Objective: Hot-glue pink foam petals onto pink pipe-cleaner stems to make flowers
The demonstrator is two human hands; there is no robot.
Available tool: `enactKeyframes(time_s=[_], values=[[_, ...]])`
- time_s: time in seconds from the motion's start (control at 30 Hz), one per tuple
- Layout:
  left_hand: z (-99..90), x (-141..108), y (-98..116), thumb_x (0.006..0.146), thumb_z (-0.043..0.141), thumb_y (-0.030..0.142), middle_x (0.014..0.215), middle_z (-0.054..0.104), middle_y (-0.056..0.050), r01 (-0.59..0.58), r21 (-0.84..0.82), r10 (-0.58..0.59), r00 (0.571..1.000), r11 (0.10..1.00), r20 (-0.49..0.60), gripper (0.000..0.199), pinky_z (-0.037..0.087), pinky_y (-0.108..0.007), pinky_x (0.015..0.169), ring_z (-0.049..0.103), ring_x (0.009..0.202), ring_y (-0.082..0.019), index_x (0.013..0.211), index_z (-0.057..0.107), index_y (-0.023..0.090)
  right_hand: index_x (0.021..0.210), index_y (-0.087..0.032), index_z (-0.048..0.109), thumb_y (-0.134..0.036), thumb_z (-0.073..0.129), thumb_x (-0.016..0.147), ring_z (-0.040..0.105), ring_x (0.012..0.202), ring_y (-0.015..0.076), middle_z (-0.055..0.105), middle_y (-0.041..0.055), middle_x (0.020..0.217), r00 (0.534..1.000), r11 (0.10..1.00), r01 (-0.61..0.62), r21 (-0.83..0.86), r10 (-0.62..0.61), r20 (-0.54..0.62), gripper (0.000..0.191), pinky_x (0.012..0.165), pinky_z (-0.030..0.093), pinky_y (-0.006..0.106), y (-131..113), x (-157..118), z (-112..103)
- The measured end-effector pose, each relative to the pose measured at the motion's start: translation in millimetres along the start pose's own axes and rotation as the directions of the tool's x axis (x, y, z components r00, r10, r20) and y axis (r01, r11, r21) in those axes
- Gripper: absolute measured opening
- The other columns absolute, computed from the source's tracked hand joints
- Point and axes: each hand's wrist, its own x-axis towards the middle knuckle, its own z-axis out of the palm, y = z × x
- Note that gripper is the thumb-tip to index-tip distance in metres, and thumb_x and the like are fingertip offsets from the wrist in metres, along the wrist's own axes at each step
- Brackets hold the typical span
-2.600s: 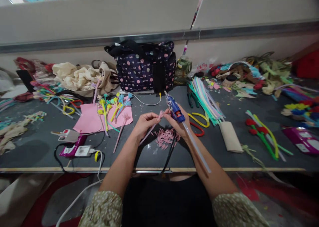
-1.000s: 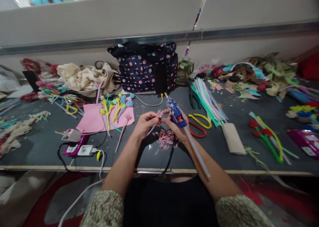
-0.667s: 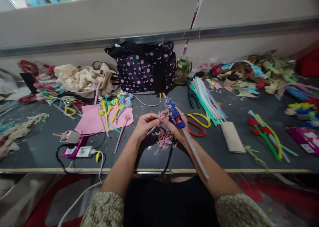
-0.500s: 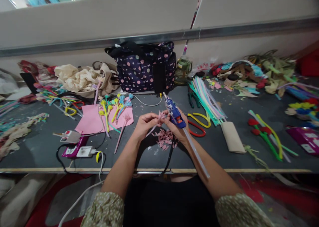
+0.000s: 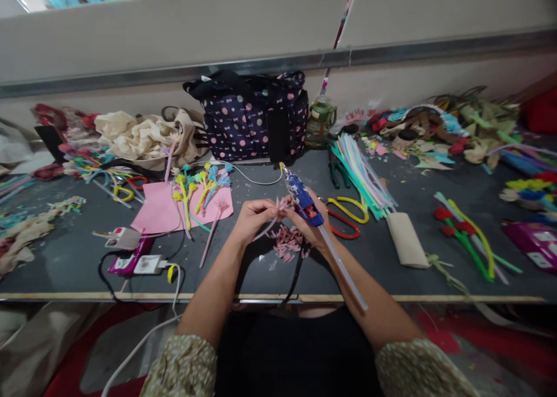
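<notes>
My left hand (image 5: 252,222) is closed, thumb and fingers pinching a small pink craft flower (image 5: 281,204) by its head; its pale stem (image 5: 263,232) curves down beneath that hand. In my right hand (image 5: 317,233) rests a blue hot glue gun (image 5: 300,195), nozzle pointing away from me, with a long clear glue stick (image 5: 343,269) trailing out of its back along the forearm. The right thumb and fingertips also meet at the flower's petals. Below both hands lies a heap of short pink strips (image 5: 288,241) on the dark table.
Finished small flowers (image 5: 202,191) lie on pink sheets (image 5: 152,208) to the left. Chargers on a purple power strip (image 5: 141,249) and cables sit nearer. Right are scissors (image 5: 348,214), pliers (image 5: 339,173) and bundled pipe cleaners (image 5: 361,173). A dotted bag (image 5: 243,124) stands behind.
The glue gun has shifted slightly left and toward me. My fingertips have closed more tightly around the pink flower, so less of its petals shows.
</notes>
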Motion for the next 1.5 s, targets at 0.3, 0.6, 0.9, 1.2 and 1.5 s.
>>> enactKeyframes(time_s=[0.3, 0.6, 0.9, 1.2, 1.5], values=[[-1.0, 0.4, -0.9, 0.057, 0.083, 0.045, 0.064, 0.067, -0.005, 0.059, -0.046, -0.059, 0.998, 0.997, -0.003, 0.03, 0.048, -0.031, 0.07, 0.06, 0.06, -0.015, 0.06, 0.072, 0.017, 0.088, -0.024, 0.057, -0.037, 0.069, 0.079, 0.064, 0.066, 0.0167, 0.066, 0.0004, 0.082, 1.0, 0.998, 0.003, 0.058, -0.004, 0.026, 0.021, 0.068, 0.054, 0.032, -1.3, -0.9, 2.8], [2.1, 3.0, -3.9, 0.059, 0.082, 0.046, 0.061, 0.065, -0.003, -0.019, -0.071, 0.013, 0.996, 0.997, -0.083, 0.031, 0.048, -0.029, 0.066, 0.059, 0.06, -0.014, 0.06, 0.07, 0.017, 0.091, -0.025, 0.062, -0.039, 0.072, 0.076, 0.055, 0.058, 0.0136, 0.06, -0.0031, 0.07, 0.999, 0.999, 0.006, -0.042, -0.008, -0.043, 0.023, 0.06, 0.048, 0.028, -13.4, -0.6, 4.5], [2.9, 0.6, 0.0, 0.066, 0.079, 0.042, 0.066, 0.065, -0.003, -0.157, 0.011, 0.157, 0.972, 0.988, -0.174, 0.026, 0.047, -0.029, 0.07, 0.059, 0.064, -0.014, 0.063, 0.07, 0.018, 0.084, -0.023, 0.06, -0.036, 0.074, 0.074, 0.054, 0.062, 0.0125, 0.065, -0.0007, 0.079, 0.993, 1.0, -0.008, 0.024, 0.011, -0.113, 0.022, 0.063, 0.047, 0.028, -14.7, -1.3, 7.7], [2.6, 1.2, -2.2, 0.07, 0.077, 0.033, 0.07, 0.068, -0.006, -0.275, 0.086, 0.281, 0.957, 0.958, -0.071, 0.015, 0.047, -0.03, 0.068, 0.06, 0.068, -0.016, 0.069, 0.075, 0.018, 0.081, -0.022, 0.058, -0.036, 0.074, 0.074, 0.056, 0.063, 0.0115, 0.065, -0.0013, 0.078, 0.988, 0.998, -0.004, 0.063, 0.014, -0.156, 0.023, 0.064, 0.048, 0.026, -14.4, -1.2, 9.7], [2.4, 2.1, -2.5, 0.073, 0.075, 0.03, 0.07, 0.067, -0.005, -0.316, 0.107, 0.323, 0.945, 0.943, -0.056, 0.012, 0.047, -0.03, 0.068, 0.06, 0.067, -0.016, 0.071, 0.075, 0.018, 0.082, -0.021, 0.062, -0.035, 0.075, 0.073, 0.053, 0.06, 0.0109, 0.061, -0.0024, 0.073, 0.988, 0.999, -0.011, 0.037, 0.017, -0.151, 0.021, 0.062, 0.047, 0.026, -14.0, -1.6, 7.9]])
